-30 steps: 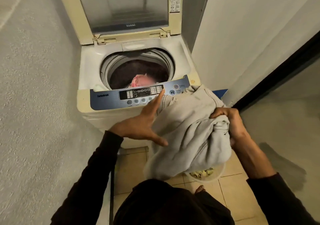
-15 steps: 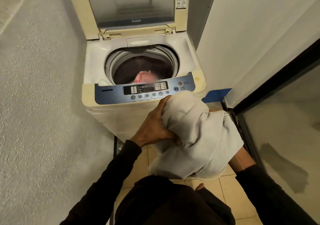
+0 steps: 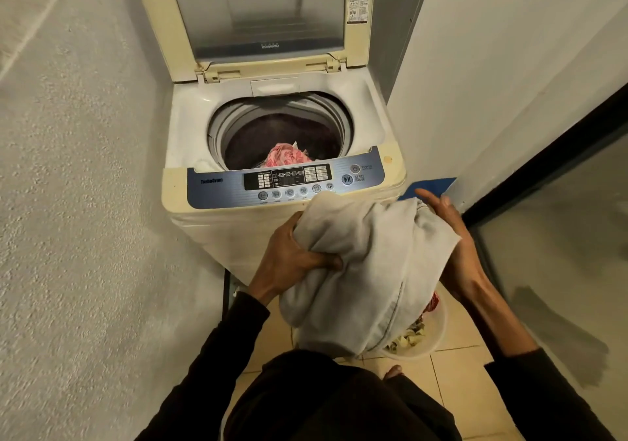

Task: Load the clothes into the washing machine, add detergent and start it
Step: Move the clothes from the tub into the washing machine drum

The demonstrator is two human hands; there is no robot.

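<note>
Textured grey wall (image 3: 78, 203) on my left, running right up against the washing machine (image 3: 282, 128). Top-loader, cream body, lid (image 3: 261, 12) standing upright and open. Drum (image 3: 282, 135) dark inside; a pink patterned cloth (image 3: 289, 157) lies at its near edge, just behind the blue control panel (image 3: 285, 182). Panel reads "TurboDrum" at left, a row of round buttons along the bottom, power and start/pause buttons at right.

My left hand (image 3: 292, 257) grips a bunched fold of the grey garment (image 3: 370, 270), thumb and fingers curled into the fabric, in front of the machine and below the panel. The garment hangs in a bundle between both hands, outside the drum, near the panel's front edge.

My right hand (image 3: 452, 236) lies against the garment's right side, fingers extended and fairly straight, pointing toward the machine; palm presses the cloth, no curl visible.

Below the bundle, a white basket (image 3: 430, 342) sits on the tiled floor (image 3: 458, 372), with mixed clothes (image 3: 413, 333) showing in it. White wall (image 3: 509, 67) at right, then a dark door frame (image 3: 543, 165).
</note>
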